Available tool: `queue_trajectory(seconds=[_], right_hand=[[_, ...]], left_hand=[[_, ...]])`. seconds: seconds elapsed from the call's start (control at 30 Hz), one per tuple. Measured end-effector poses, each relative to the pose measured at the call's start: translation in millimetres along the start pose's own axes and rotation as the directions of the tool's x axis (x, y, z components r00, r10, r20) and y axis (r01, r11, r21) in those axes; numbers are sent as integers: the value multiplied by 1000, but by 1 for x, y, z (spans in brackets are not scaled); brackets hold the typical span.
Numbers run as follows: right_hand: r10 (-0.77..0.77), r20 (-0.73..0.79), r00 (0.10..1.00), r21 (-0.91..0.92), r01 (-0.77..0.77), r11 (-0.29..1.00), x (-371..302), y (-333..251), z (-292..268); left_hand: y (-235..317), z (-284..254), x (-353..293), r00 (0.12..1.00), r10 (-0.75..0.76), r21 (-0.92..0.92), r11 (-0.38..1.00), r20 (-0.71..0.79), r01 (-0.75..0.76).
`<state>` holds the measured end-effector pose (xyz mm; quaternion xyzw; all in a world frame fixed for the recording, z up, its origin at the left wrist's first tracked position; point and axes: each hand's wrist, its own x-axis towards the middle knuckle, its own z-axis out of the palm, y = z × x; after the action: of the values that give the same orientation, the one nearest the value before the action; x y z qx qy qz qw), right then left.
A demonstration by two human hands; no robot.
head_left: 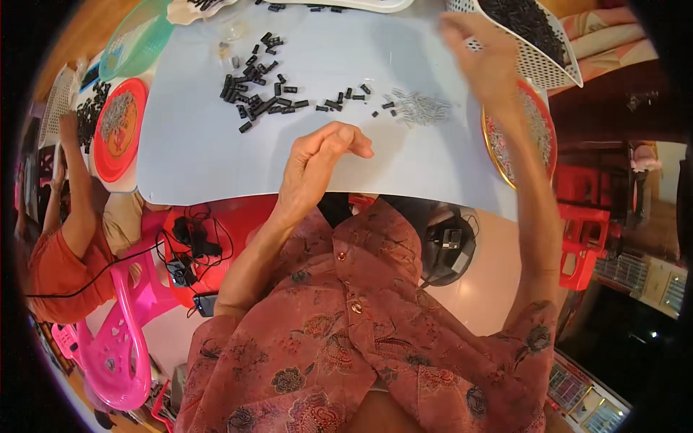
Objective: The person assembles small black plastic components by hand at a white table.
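My left hand point(321, 162) is held over the near part of the white table point(216, 169), its fingers curled together; whatever they may hold is hidden. Up at the right, my right hand point(482, 61) reaches to the white perforated basket point(567, 61), which holds many small black parts point(523, 25). Its fingers are smeared by motion. Short black cylindrical pieces point(253, 90) lie scattered beyond my left hand. To their right is a spread of thin silvery pins point(422, 107). Under my right forearm sits a red round tray point(547, 119) of similar metal bits.
At the left, a person in an orange top point(79, 267) works beside another red tray point(105, 166) and a green basket point(115, 65). A pink chair point(133, 361) stands below them. A red stool point(574, 245) is at the right. Cables point(206, 231) hang near my left arm.
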<state>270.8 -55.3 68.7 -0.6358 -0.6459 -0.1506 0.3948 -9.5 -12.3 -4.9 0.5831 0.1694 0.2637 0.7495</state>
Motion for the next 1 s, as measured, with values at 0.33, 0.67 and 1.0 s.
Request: queue_trajectory(seconds=[0.33, 0.67, 1.0], right_hand=[[28, 418, 908, 332, -182, 926, -7, -77, 92], [-139, 512, 847, 221, 26, 975, 5, -89, 118], [254, 536, 805, 447, -526, 724, -44, -97, 45]], left_hand=[[8, 4, 4, 998, -51, 62, 997, 45, 48], [6, 3, 2, 998, -35, 78, 996, 45, 31], [16, 4, -1, 917, 338, 628, 766, -214, -136]])
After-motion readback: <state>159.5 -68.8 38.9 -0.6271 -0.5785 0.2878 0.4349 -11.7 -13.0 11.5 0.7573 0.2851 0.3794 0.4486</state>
